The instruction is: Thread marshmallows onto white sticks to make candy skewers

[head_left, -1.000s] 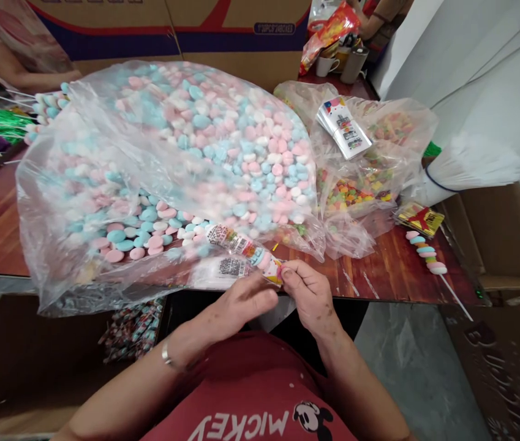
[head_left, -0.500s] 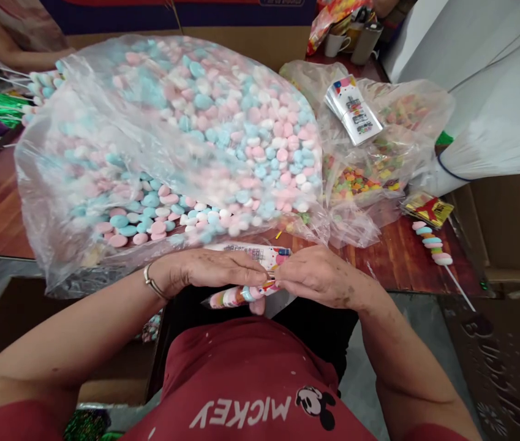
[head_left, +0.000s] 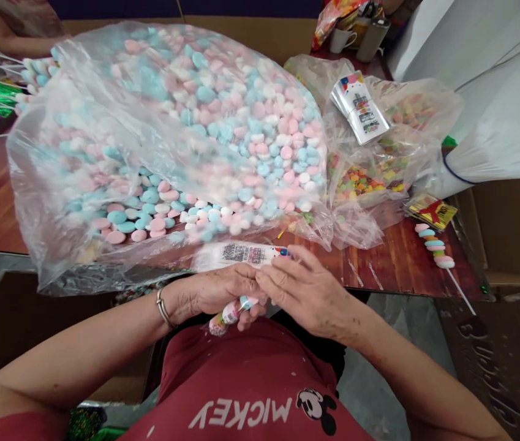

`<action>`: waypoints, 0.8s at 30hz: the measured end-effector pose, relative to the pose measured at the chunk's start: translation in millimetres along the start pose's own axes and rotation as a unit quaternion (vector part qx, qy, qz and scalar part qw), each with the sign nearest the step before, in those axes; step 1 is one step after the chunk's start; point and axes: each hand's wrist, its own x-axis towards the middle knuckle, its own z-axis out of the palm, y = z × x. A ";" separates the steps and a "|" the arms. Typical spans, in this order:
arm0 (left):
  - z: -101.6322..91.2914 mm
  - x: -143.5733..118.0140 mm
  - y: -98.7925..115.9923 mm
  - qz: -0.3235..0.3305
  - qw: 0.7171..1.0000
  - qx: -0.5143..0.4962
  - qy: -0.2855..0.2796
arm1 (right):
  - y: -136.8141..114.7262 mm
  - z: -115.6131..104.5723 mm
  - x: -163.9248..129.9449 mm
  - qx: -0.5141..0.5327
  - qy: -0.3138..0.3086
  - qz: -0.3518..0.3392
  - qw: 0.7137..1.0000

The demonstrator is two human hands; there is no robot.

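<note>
Gripping the wrapped candy stick [head_left: 231, 311] tight, the left hand [head_left: 216, 293] has drawn it lower toward the lap, below the table [head_left: 392, 263] edge; the right hand [head_left: 308, 293], fingers spread, now covers its top end beside the printed sleeve [head_left: 241, 254].

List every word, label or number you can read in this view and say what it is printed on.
"MICKEY", upside down in this view, on the red shirt, beside a cartoon mouse head.
Printed wrapper on the table edge by the hands: barcode-like print, too small to read.
Stack of printed cards on the clear bag of mixed candy: too blurred to read.
Yellow packet with a red cross mark: lettering unreadable.
</note>
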 end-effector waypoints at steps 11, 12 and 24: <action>17.5 -12.8 -13.9 0.265 0.695 0.654 0.136 | -17.9 18.0 -10.8 0.016 -0.034 0.095 0.995; 16.0 -13.2 -18.0 0.315 0.621 0.703 0.145 | -16.1 17.3 -9.5 0.027 -0.035 0.108 0.993; -0.7 -34.1 4.1 0.209 0.909 0.107 0.345 | 74.8 42.8 -0.3 -0.080 -0.121 0.116 0.983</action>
